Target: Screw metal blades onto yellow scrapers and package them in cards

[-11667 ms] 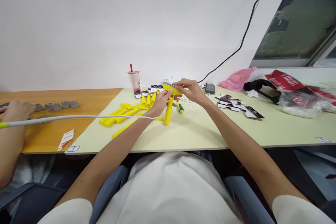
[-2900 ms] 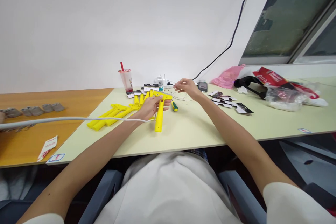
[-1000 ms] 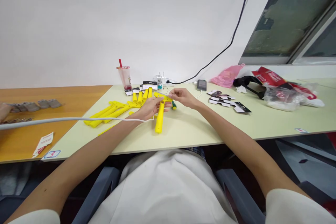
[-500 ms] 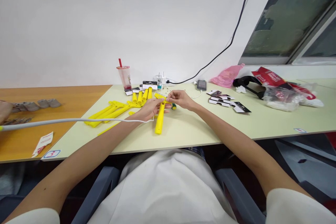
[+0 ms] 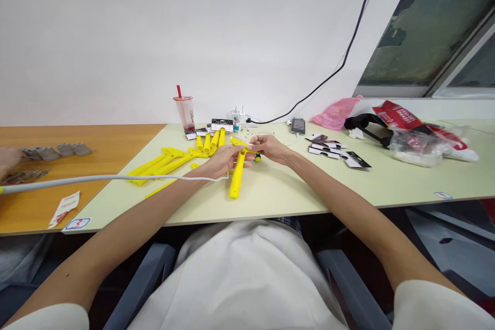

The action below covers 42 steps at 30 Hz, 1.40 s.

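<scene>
A yellow T-shaped scraper (image 5: 237, 178) is held over the table, its handle pointing toward me and its wide head away. My left hand (image 5: 224, 161) is closed around the neck just below the head. At the head's right end, the fingers of my right hand (image 5: 268, 147) are pinched on the scraper; whether a small part is between them is hidden. Just beyond my right fingers lies a small green-and-yellow object (image 5: 257, 158). Left of my left hand is a pile of similar yellow scrapers (image 5: 164, 164), and more yellow handles (image 5: 214, 140) stick out behind it.
A cup with a red straw (image 5: 184, 113) stands by the wall. Black-and-white cards (image 5: 358, 160) and a small grey device (image 5: 298, 125) lie to the right, near a pink bag (image 5: 336, 113). A white cable (image 5: 116, 177) crosses my left forearm. Another person's hand (image 5: 8, 162) shows far left.
My right fingers have shifted slightly along the scraper's head, and a light edge there shows more. The whole view has moved a little; my left hand keeps its hold.
</scene>
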Tool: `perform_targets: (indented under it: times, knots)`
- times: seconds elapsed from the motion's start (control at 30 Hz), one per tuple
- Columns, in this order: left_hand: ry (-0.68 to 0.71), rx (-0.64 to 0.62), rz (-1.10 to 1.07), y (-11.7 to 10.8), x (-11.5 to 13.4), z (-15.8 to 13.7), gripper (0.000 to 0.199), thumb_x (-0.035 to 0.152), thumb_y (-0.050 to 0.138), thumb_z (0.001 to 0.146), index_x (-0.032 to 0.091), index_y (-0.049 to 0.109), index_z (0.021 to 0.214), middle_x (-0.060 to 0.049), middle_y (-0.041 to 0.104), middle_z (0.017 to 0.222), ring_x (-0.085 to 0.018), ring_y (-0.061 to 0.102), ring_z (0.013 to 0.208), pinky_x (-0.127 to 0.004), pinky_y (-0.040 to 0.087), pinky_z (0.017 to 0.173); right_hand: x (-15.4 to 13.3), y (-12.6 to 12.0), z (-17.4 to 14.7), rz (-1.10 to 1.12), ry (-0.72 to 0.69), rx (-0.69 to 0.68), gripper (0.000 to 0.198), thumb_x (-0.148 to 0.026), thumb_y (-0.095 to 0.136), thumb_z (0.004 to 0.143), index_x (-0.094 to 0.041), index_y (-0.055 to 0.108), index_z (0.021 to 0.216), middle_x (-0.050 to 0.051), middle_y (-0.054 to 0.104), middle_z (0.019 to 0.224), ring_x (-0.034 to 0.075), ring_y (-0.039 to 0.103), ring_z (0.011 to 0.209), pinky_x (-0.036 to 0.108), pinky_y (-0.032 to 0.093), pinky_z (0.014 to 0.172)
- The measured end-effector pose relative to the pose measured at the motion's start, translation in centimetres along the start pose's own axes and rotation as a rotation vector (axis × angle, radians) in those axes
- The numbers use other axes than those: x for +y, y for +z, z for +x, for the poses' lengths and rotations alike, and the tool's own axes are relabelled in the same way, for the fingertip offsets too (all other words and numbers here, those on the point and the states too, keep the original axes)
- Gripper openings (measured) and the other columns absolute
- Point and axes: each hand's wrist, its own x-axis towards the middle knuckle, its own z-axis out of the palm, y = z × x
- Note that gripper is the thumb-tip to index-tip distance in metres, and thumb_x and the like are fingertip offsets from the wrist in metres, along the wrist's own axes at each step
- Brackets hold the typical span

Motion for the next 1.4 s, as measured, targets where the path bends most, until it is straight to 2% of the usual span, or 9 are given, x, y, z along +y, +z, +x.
perform_targets:
  times: [0.2,0.37,0.63,0.77,0.9,1.0,1.13,1.23,1.4]
  knots:
    - [0.010,-0.026,-0.008,0.1,0.2,0.0,0.012,0.018,0.074,0.105,0.007,0.079,0.107,-0.023,0.086,0.105,-0.031,0.087,0.102,-0.046,0.072,0.098,-0.7,-0.3,-0.3,-0.087,0.005,-0.079,0.061,-0.065,0.107,0.061,-0.018,0.073,0.080,-0.002,0.058,0.074,0.014,0.053,0.074,0.032,0.041,0.070]
    - [0.028,-0.017,-0.022,0.1,0.4,0.0,0.012,0.018,0.074,0.106,0.007,0.079,0.107,-0.023,0.086,0.107,-0.029,0.087,0.101,-0.044,0.072,0.100,-0.5,-0.2,-0.4,-0.232,-0.073,-0.100,0.074,-0.088,0.086,0.079,-0.021,0.058,0.066,-0.004,0.044,0.066,0.013,0.035,0.068,0.031,0.031,0.064]
    - [0.038,0.000,0.046,0.0,0.1,0.6,0.013,0.020,0.069,0.109,0.007,0.072,0.114,-0.027,0.082,0.121,-0.029,0.086,0.107,-0.045,0.072,0.097,-0.4,-0.3,-0.1,-0.160,-0.042,-0.088,0.073,-0.083,0.094,0.073,-0.021,0.056,0.063,-0.004,0.042,0.066,0.012,0.034,0.066,0.030,0.031,0.062]
    - [0.180,0.124,0.257,-0.1,0.0,0.5,0.057,0.032,0.090,0.097,0.013,0.064,0.143,-0.028,0.069,0.150,-0.032,0.081,0.119,-0.049,0.072,0.098,-0.6,-0.4,0.1,-0.066,-0.053,0.039,0.071,-0.078,0.100,0.066,-0.021,0.058,0.063,-0.005,0.041,0.065,0.011,0.033,0.065,0.030,0.032,0.060]
    - [0.516,0.125,0.765,-0.6,0.2,-0.2,0.106,0.046,0.102,0.081,0.031,0.050,0.172,-0.022,0.033,0.183,-0.037,0.072,0.135,-0.047,0.072,0.094,-0.8,-0.5,0.2,-0.009,-0.105,0.182,0.068,-0.072,0.102,0.063,-0.022,0.057,0.063,-0.005,0.040,0.066,0.011,0.031,0.066,0.030,0.033,0.060]
    - [0.665,0.006,1.065,-0.8,0.3,-0.3,0.094,0.044,0.090,0.091,0.033,0.050,0.175,-0.018,0.029,0.187,-0.043,0.062,0.148,-0.047,0.072,0.090,-1.1,-0.5,0.1,0.015,-0.133,0.240,0.068,-0.070,0.102,0.063,-0.023,0.053,0.061,-0.005,0.039,0.067,0.011,0.031,0.065,0.030,0.034,0.060]
    - [0.740,-0.010,1.292,-0.7,0.0,0.0,0.079,0.026,0.068,0.101,0.030,0.049,0.177,-0.018,0.035,0.186,-0.041,0.063,0.145,-0.059,0.061,0.114,-1.7,0.0,0.0,0.000,-0.179,0.263,0.066,-0.071,0.098,0.068,-0.023,0.054,0.061,-0.004,0.041,0.066,0.012,0.033,0.065,0.031,0.036,0.062]
    - [0.760,-0.011,1.333,-0.6,0.0,0.1,0.080,0.020,0.061,0.101,0.030,0.046,0.179,-0.020,0.025,0.190,-0.036,0.072,0.126,-0.061,0.056,0.118,-2.1,0.5,0.1,-0.055,-0.209,0.270,0.068,-0.073,0.096,0.071,-0.023,0.052,0.058,-0.005,0.039,0.063,0.012,0.033,0.064,0.031,0.037,0.062]
    - [0.752,0.013,1.309,-0.4,0.5,0.0,0.072,0.020,0.059,0.102,0.026,0.053,0.173,-0.023,0.030,0.188,-0.041,0.072,0.128,-0.060,0.056,0.113,-3.5,1.1,0.5,-0.111,-0.198,0.310,0.068,-0.072,0.096,0.073,-0.023,0.051,0.058,-0.005,0.038,0.061,0.011,0.035,0.062,0.031,0.034,0.061]
